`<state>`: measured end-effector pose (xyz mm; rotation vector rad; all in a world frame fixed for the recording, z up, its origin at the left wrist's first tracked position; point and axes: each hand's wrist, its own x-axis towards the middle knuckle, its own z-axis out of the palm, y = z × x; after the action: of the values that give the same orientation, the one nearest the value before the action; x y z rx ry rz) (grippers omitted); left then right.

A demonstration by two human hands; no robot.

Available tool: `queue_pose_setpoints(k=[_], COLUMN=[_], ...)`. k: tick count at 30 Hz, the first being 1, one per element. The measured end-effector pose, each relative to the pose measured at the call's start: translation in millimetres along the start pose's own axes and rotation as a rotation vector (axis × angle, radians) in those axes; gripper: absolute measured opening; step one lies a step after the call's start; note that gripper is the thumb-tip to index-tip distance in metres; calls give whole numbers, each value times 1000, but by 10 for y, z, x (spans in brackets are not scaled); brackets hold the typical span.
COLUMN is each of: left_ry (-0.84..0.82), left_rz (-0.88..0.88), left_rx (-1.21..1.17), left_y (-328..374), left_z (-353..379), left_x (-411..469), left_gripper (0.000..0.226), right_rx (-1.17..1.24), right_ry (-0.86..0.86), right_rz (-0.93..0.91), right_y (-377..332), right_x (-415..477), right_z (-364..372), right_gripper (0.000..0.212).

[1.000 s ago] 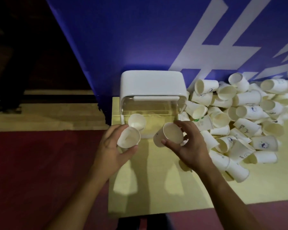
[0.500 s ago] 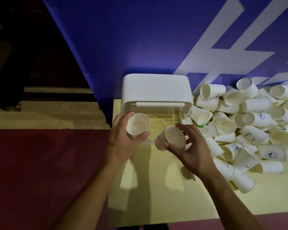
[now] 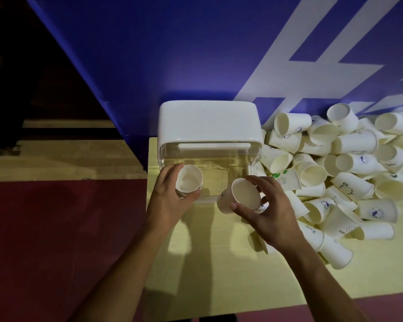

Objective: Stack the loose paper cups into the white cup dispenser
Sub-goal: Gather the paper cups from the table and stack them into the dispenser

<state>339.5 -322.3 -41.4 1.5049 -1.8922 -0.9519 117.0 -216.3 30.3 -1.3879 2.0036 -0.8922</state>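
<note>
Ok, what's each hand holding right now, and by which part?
Left hand grips a paper cup round its side wall. Right hand pinches a second cup across its sides, near the rim.

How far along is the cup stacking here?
Barely started: the white dispenser has a clear compartment that looks almost empty. In hand: the left hand holds a cup at the dispenser's front left, and the right hand holds a second cup just before it. Left: the large pile of loose cups to the dispenser's right.
</note>
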Motion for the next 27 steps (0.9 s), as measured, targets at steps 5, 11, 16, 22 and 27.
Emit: queue_pose_setpoints(k=[5, 11, 16, 22, 27], left_ry=[-102, -129, -154, -211, -133], left_rz=[-26, -94, -124, -147, -205], left_rx=[40, -47, -75, -84, -218], left_y=[-75, -102, -91, -244, -214], left_z=[54, 90, 79, -35, -163], left_x=[47, 60, 42, -37, -76], left_gripper=[82, 78, 89, 99, 72], right_rx=[-5, -5, 37, 69, 51], right_ry=[6, 31, 53, 77, -10], right_rz=[-6, -47, -113, -220, -251], right_y=[-4, -45, -251, -541, -511], right_x=[18, 70, 169, 340, 366], right_z=[24, 55, 107, 314, 627], right_gripper=[70, 68, 70, 66, 69])
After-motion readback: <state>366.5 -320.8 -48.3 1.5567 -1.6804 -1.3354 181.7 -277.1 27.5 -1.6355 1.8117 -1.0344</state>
